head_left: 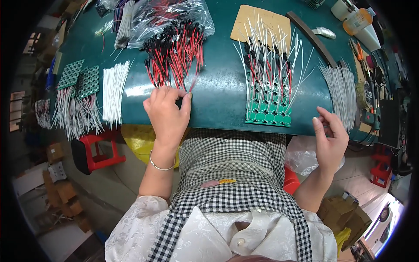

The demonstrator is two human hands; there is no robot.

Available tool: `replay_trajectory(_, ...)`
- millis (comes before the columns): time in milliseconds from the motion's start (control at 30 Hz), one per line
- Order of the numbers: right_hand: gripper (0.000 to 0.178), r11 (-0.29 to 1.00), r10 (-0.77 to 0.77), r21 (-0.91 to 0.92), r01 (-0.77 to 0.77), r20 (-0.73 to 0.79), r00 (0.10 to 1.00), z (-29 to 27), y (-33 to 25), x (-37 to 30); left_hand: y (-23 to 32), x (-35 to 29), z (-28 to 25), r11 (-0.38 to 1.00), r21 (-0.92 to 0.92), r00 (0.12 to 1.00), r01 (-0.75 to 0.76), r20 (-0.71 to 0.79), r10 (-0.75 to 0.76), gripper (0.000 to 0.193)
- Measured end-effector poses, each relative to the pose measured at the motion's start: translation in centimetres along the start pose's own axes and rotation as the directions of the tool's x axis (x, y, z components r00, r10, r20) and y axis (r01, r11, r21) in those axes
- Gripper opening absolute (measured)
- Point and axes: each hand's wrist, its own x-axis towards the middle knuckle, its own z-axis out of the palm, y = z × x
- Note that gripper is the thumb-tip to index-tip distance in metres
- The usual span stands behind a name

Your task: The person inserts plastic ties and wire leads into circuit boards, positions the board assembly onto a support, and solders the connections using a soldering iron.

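My left hand (168, 114) is closed at the table's front edge, thumb and forefinger pinching a red-and-black wire lead (193, 84). Just beyond it spreads a pile of the same leads (174, 54) with black connectors. To the right lies a panel of green circuit boards (268, 114), with white wires and several red-and-black leads standing out from it toward the far side. My right hand (331, 142) hovers by the table edge between that panel and a bundle of grey-white wires (342, 94). Its fingers are bent but apart, with nothing visible in them.
A sheaf of white wires (116, 91) and wired green boards (89, 81) lie at the left. Behind the leads is a clear plastic bag (200, 15). A tan board (242, 26), a dark bar (310, 37), an orange bottle (357, 22) and hand tools (360, 51) occupy the far right.
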Motion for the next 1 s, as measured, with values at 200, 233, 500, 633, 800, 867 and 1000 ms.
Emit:
replay_trajectory(200,0.022,0.988,-0.039,0.151,0.026,0.08,0.996,1.7,-1.5,-0.2,-0.1,-0.7,-1.1,0.993,-0.076,0.987,0.088,0.145,-0.076,0.011)
replay_trajectory(233,0.021,0.979,-0.082,0.195,0.058,0.117,0.99,2.2,-2.0,-0.3,-0.2,-0.8,-1.3,0.993,-0.078,0.987,0.084,0.146,-0.072,0.011)
replay_trajectory(500,0.023,0.943,-0.14,0.332,0.022,0.335,0.932,6.0,-3.7,-1.6,0.8,-1.0,-1.5,0.967,-0.254,0.986,0.034,0.167,0.009,0.007)
replay_trajectory(633,0.034,0.753,-0.069,0.591,-0.29,0.509,0.858,7.1,-5.8,-2.1,5.3,-2.2,-4.0,0.394,-0.769,0.816,0.503,0.573,0.075,0.005)
replay_trajectory(800,0.018,0.601,-0.221,0.785,-0.147,0.34,0.914,6.6,-4.4,-2.5,6.9,-2.3,-3.5,0.016,-0.664,0.619,0.748,0.705,0.347,0.008)
replay_trajectory(867,0.008,0.474,0.051,0.835,-0.28,0.292,0.955,6.2,-4.3,-2.5,6.7,-2.1,-3.3,-0.022,-0.66,0.627,0.751,0.702,0.337,0.015)
replay_trajectory(1000,0.004,0.905,0.058,0.411,-0.104,0.123,0.991,6.4,-2.6,-1.0,4.1,0.3,-2.0,0.704,-0.686,0.968,0.184,0.25,-0.01,0.012)
